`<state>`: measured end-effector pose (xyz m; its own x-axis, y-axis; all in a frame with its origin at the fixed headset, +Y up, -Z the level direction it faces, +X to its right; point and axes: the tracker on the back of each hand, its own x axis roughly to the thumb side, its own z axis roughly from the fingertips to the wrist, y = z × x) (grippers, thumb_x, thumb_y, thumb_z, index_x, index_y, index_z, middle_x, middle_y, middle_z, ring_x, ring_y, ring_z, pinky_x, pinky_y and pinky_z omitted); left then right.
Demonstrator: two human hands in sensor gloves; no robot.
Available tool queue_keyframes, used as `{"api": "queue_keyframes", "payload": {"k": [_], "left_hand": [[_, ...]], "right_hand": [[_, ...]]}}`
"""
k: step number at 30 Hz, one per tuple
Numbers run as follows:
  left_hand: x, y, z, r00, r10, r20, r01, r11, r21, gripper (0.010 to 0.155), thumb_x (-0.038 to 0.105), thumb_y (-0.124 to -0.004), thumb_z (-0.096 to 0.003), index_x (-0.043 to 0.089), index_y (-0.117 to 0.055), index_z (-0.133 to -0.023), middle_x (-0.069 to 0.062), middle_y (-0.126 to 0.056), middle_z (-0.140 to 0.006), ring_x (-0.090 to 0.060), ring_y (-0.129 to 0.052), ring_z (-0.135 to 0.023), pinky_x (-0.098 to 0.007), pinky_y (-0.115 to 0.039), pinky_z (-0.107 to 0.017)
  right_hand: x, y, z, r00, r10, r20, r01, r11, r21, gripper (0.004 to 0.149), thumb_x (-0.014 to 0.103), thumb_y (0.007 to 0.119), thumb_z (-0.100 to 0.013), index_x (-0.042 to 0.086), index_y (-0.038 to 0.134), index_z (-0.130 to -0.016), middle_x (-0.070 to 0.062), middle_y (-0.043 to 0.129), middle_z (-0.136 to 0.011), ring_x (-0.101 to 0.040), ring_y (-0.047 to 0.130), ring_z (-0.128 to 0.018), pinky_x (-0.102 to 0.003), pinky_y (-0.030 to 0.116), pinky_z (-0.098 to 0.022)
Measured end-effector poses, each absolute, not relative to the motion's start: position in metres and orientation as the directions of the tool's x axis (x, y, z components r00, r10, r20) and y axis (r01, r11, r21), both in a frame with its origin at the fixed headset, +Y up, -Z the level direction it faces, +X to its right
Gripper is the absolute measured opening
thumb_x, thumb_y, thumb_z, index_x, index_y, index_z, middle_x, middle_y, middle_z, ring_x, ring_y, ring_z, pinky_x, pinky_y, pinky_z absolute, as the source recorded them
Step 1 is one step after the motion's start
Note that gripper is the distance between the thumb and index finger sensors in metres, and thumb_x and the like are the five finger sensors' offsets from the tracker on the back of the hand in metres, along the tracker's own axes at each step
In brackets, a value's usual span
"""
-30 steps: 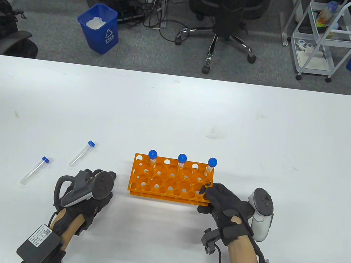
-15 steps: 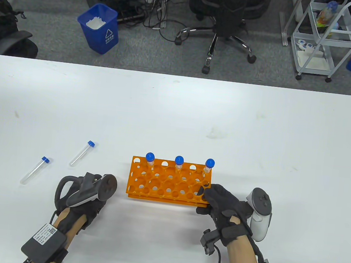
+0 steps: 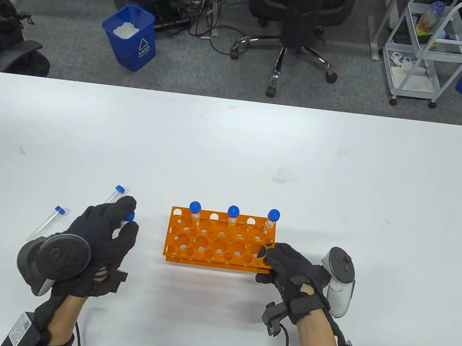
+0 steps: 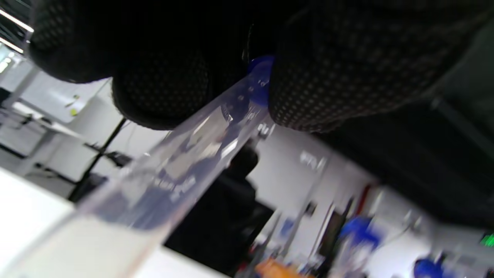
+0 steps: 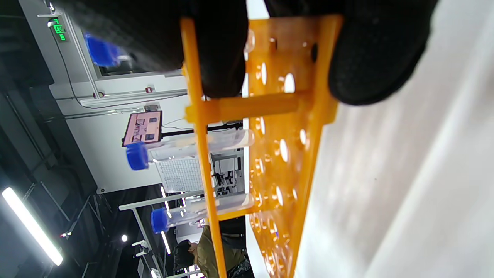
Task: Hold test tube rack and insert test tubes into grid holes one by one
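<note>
An orange test tube rack [image 3: 208, 242] stands on the white table [image 3: 233, 148]. Three blue-capped tubes [image 3: 233, 216] stand upright in its back row. My right hand [image 3: 266, 264] grips the rack's right end between fingers and thumb, as the right wrist view [image 5: 297, 58] shows close up. My left hand [image 3: 128, 218] is raised left of the rack and pinches a clear blue-capped tube [image 3: 130, 215] near its cap. In the left wrist view the held tube [image 4: 185, 166] slants down from the fingers [image 4: 162, 96]. Two more tubes [image 3: 108, 200] [image 3: 46, 222] lie on the table to the left.
The table's far edge runs across the middle of the table view. Beyond it are a blue bin [image 3: 130, 37], an office chair [image 3: 293, 32] and a white cart [image 3: 426, 49] on the floor.
My left hand has lifted off the table, turned and moved left, now showing a tube pinched in its fingers. The rack has slid slightly left with my right hand still on it.
</note>
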<state>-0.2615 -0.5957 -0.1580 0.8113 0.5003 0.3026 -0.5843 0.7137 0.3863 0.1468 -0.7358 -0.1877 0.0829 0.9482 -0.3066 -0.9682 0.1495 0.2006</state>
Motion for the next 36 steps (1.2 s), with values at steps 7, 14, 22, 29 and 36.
{"api": "queue_keyframes", "payload": {"k": [7,14,22,29,36], "left_hand": [[-0.204,-0.572,-0.138,0.708,0.496,0.503,-0.700,0.591,0.402,0.055,0.041,-0.103,-0.0309,0.016,-0.091,-0.078,-0.005,-0.103,-0.067,-0.028,-0.109,-0.036,-0.037,-0.093,-0.027],[-0.158,-0.582,-0.139,0.703,0.410,0.581,-0.682,0.619,0.389,0.047,0.042,-0.108,-0.0261,0.027,-0.099,-0.070,-0.009,-0.110,-0.061,-0.024,-0.112,-0.030,-0.035,-0.095,-0.022],[-0.127,-0.598,-0.140,0.753,0.269,0.600,-0.575,0.712,0.403,0.047,0.044,-0.108,-0.0257,0.027,-0.100,-0.069,-0.010,-0.111,-0.059,-0.024,-0.112,-0.028,-0.035,-0.095,-0.022],[-0.113,-0.605,-0.140,0.794,0.141,0.591,-0.453,0.787,0.420,0.048,0.046,-0.107,-0.0257,0.026,-0.101,-0.069,-0.013,-0.111,-0.058,-0.024,-0.111,-0.029,-0.036,-0.094,-0.023],[-0.106,-0.610,-0.139,0.810,0.082,0.581,-0.381,0.826,0.415,0.049,0.045,-0.108,-0.0249,0.024,-0.101,-0.069,-0.012,-0.112,-0.057,-0.024,-0.111,-0.030,-0.036,-0.094,-0.023]], "right_hand": [[0.143,-0.737,-0.187,0.072,0.948,-0.310,-0.967,0.143,0.211,0.043,0.036,0.073,-0.046,0.005,0.080,-0.076,-0.041,0.052,-0.099,-0.058,0.077,-0.072,-0.061,0.081,-0.043],[0.142,-0.737,-0.186,0.067,0.947,-0.313,-0.967,0.140,0.215,0.043,0.036,0.073,-0.046,0.005,0.080,-0.076,-0.041,0.052,-0.099,-0.058,0.076,-0.072,-0.061,0.081,-0.043],[0.140,-0.738,-0.186,0.069,0.947,-0.315,-0.964,0.144,0.224,0.043,0.036,0.073,-0.046,0.005,0.080,-0.076,-0.041,0.052,-0.099,-0.058,0.077,-0.072,-0.061,0.081,-0.043],[0.138,-0.739,-0.185,0.073,0.946,-0.315,-0.961,0.152,0.232,0.043,0.036,0.073,-0.046,0.005,0.080,-0.076,-0.041,0.052,-0.099,-0.058,0.077,-0.072,-0.061,0.081,-0.043],[0.138,-0.738,-0.184,0.086,0.944,-0.318,-0.958,0.166,0.235,0.043,0.036,0.073,-0.046,0.005,0.080,-0.075,-0.042,0.052,-0.099,-0.059,0.077,-0.072,-0.061,0.081,-0.043]]}}
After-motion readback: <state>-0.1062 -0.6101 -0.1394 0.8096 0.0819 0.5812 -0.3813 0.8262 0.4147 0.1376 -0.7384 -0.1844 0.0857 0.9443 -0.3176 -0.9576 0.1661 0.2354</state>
